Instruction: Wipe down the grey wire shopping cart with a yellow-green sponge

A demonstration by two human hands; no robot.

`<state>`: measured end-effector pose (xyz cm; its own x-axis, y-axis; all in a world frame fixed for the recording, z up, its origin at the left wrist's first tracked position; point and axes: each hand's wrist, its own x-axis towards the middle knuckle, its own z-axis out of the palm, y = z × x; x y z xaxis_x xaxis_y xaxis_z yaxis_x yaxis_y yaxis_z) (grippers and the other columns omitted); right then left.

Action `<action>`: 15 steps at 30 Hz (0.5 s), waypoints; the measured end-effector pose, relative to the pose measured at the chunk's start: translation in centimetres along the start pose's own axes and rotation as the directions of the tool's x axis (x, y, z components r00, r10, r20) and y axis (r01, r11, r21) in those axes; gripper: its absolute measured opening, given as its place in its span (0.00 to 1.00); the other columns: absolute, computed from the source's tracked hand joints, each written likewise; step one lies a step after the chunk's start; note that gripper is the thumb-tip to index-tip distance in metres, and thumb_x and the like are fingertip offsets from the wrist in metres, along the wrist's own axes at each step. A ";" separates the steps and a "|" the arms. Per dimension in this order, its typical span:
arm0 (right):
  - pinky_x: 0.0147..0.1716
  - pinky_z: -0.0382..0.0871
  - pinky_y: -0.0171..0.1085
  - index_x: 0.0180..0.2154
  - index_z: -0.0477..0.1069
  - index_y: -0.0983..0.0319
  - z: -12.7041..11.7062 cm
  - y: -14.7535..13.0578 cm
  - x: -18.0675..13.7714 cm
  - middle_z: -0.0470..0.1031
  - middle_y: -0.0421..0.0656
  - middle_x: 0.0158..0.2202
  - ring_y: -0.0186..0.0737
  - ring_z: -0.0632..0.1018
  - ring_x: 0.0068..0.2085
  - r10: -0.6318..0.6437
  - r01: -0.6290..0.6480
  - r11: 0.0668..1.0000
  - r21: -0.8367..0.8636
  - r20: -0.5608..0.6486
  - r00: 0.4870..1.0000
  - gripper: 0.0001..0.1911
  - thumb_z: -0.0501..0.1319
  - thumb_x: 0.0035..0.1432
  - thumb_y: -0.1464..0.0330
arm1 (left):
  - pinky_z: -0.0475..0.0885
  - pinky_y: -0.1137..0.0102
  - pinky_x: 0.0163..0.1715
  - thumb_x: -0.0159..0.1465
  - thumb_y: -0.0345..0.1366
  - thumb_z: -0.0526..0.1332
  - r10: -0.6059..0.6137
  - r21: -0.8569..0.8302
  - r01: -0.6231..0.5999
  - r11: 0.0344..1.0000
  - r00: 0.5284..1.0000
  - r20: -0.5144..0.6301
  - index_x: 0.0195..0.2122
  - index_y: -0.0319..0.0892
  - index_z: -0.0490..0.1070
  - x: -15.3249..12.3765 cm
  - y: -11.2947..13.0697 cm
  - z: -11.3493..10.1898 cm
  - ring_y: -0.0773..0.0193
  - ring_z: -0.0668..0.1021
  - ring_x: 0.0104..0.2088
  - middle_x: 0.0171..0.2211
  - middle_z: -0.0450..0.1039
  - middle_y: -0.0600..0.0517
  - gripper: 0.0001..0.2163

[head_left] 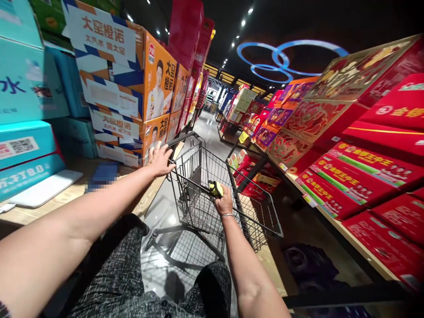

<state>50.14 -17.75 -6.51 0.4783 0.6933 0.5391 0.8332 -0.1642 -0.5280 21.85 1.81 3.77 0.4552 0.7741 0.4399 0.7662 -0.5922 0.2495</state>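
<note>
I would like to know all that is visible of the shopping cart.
The shopping cart is dark wire mesh, apparently metal, with a deep basket and lower rack. It stands upright on shiny floor, between stacked boxes. The right hand, touching a yellow-and-black item, is at its handle; the left hand's contact is unclear.

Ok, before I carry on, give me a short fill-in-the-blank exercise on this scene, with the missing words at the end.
1. The right hand touches an item coloured yellow and ____.
2. A thin bracelet circles the ____ wrist.
3. Of the orange boxes and the red boxes, the left hand is nearer the ____ ones.
4. The rings glowing overhead are coloured ____.

Missing words: black; right; orange; blue.
</note>
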 end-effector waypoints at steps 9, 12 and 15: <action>0.47 0.72 0.44 0.55 0.67 0.60 -1.4 2.2 0.7 0.69 0.50 0.51 0.48 0.74 0.49 0.000 -0.001 1.000 -0.014 -0.004 1.000 0.26 0.56 0.54 0.64 | 0.37 0.42 0.67 0.64 0.55 0.59 -0.008 0.004 0.008 1.000 1.000 -0.019 0.48 0.46 0.75 -2.0 0.3 0.1 0.48 0.57 0.66 0.55 0.69 0.45 0.21; 0.50 0.70 0.45 0.55 0.67 0.61 -1.4 3.1 1.1 0.69 0.51 0.51 0.48 0.73 0.50 0.016 -0.015 1.000 0.002 -0.029 0.999 0.27 0.57 0.54 0.62 | 0.38 0.40 0.66 0.64 0.55 0.58 -0.008 -0.005 0.008 1.000 1.000 -0.027 0.47 0.46 0.76 -2.5 1.2 -0.2 0.46 0.59 0.64 0.53 0.70 0.44 0.20; 0.53 0.68 0.46 0.55 0.67 0.62 -1.1 3.7 2.1 0.69 0.52 0.51 0.49 0.72 0.51 0.059 -0.059 0.998 -0.001 -0.041 0.997 0.28 0.57 0.52 0.63 | 0.38 0.38 0.66 0.65 0.55 0.58 -0.017 -0.003 0.017 1.000 0.999 -0.028 0.46 0.46 0.77 -2.6 1.8 -0.3 0.45 0.59 0.63 0.52 0.71 0.44 0.20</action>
<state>54.51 -17.72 -6.61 0.5379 0.6528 0.5334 0.8036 -0.2058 -0.5585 21.92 -1.33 3.34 0.4297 0.7774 0.4593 0.7721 -0.5801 0.2595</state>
